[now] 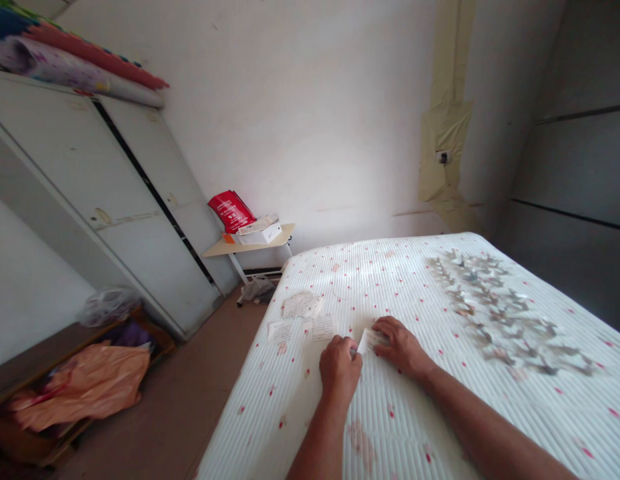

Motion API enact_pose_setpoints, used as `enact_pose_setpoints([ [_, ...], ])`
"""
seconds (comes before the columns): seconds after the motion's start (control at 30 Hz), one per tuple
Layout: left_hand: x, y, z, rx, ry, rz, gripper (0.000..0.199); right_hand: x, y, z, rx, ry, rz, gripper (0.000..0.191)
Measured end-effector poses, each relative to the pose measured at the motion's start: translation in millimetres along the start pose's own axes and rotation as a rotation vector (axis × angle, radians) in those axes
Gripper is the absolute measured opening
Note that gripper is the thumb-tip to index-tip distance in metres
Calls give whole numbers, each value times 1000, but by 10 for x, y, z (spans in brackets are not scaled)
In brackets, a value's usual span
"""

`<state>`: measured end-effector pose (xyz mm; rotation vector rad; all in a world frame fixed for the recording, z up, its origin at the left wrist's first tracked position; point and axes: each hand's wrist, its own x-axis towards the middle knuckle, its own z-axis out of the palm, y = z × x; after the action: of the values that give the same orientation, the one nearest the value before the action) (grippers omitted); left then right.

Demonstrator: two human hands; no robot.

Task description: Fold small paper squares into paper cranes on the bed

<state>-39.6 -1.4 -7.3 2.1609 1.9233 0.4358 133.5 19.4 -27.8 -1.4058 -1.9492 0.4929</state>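
Note:
A small piece of printed paper [371, 339] lies on the bed between my two hands, with a pale folded edge on its left side. My left hand [339, 368] is closed, its thumb and fingers pinching that left edge. On the other side, my right hand [401, 347] curls its fingers and thumb over the paper's right part, holding it against the cover. Just beyond my left hand are several flat printed paper pieces [324, 327], some overlapping. Rows of small folded paper shapes [495, 307] stand on the right half of the bed; blur hides their detail.
The bed [420, 433] has a ribbed white cover with red specks. Past its far left corner stands a small table [223, 249] carrying a red bag [231, 212] and a white box [260, 234]. Grey cabinets [125, 193] and an orange plastic bag [90, 387] are at left.

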Motion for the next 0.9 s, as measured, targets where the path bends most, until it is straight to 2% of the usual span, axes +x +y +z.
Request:
enact_pose_setpoints([
  [0.3, -2, 23, -8, -32, 7, 35, 10, -21, -36, -27, 59, -11, -15, 29],
  [0.43, -5, 18, 6, -25, 16, 39, 9, -36, -47, -28, 113, 19, 13, 37],
  [0.57, 0, 9, 35, -34, 59, 77, 10, -35, -39, -29, 204, 73, -79, 44],
  [0.7, 5, -6, 63, -58, 113, 116, 13, -43, -45, -41, 198, 28, -95, 33],
  [0.9, 3, -23, 59, -83, 153, 128, 14, -58, -60, -58, 61, -22, -70, 22],
])
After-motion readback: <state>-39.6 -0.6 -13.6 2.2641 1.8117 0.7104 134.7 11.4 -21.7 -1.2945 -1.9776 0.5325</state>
